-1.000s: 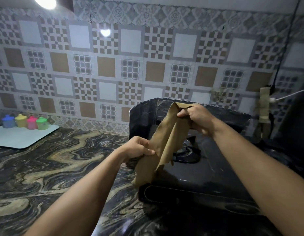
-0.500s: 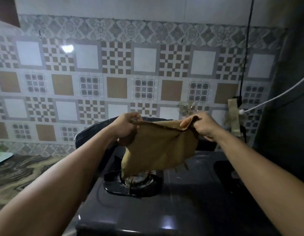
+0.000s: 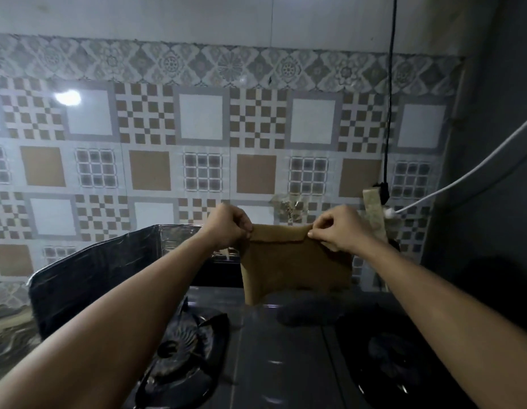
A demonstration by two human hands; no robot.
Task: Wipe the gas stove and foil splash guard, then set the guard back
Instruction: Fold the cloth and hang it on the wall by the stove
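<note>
A brown cloth (image 3: 294, 267) hangs spread out above the back of the dark gas stove (image 3: 280, 358). My left hand (image 3: 231, 227) pinches its top left corner and my right hand (image 3: 334, 228) pinches its top right corner. The stove has a left burner (image 3: 182, 346) partly behind my left forearm and a right burner (image 3: 398, 361) in shadow. The foil splash guard (image 3: 88, 276) stands upright round the stove's left side and back; the cloth hides its right part.
A patterned tile wall (image 3: 197, 128) rises right behind the stove. At the right, a black cord (image 3: 390, 98) and a white cable (image 3: 475, 172) meet at a socket strip (image 3: 374, 214). Marbled countertop (image 3: 8, 326) shows at the far left.
Both hands have lifted the cloth and moved it right and back. The cloth, bunched a second ago, is now stretched flat between them. The view has shifted right over the stove.
</note>
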